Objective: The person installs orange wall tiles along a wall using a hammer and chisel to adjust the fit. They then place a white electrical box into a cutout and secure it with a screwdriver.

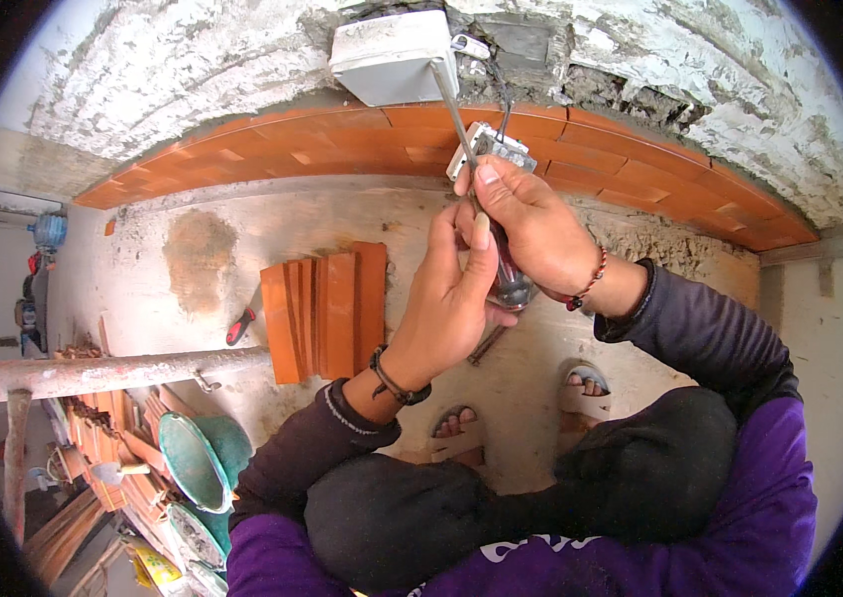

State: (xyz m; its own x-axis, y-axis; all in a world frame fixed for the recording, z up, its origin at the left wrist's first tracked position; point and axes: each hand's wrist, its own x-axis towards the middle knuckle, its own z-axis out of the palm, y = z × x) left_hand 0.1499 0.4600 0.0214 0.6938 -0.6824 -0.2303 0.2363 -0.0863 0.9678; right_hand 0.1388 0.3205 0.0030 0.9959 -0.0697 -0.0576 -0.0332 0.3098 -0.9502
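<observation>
Screwdriver held two-handed before a wall box.
The right hand [546, 237] pinches the shaft of the screwdriver [457, 119], fingers narrow; the left hand [439, 303] curls about its handle. The shaft slants up across the front of the white box [392, 60]; whether its tip touches cannot be told. The step in hand appears to be work on this front; the next move would call for a steady shaft, well lined up. What the box holds is hidden. Just below it lies an electrical fitting [508, 150]. Farther out, orange tiles [340, 313] stand side by side on the floor [287, 221]. At lower left, one green bucket [231, 444] shows its pale inner wall; a second bucket [214, 529], nearer the person, contains grey matter, too small to identify.
</observation>
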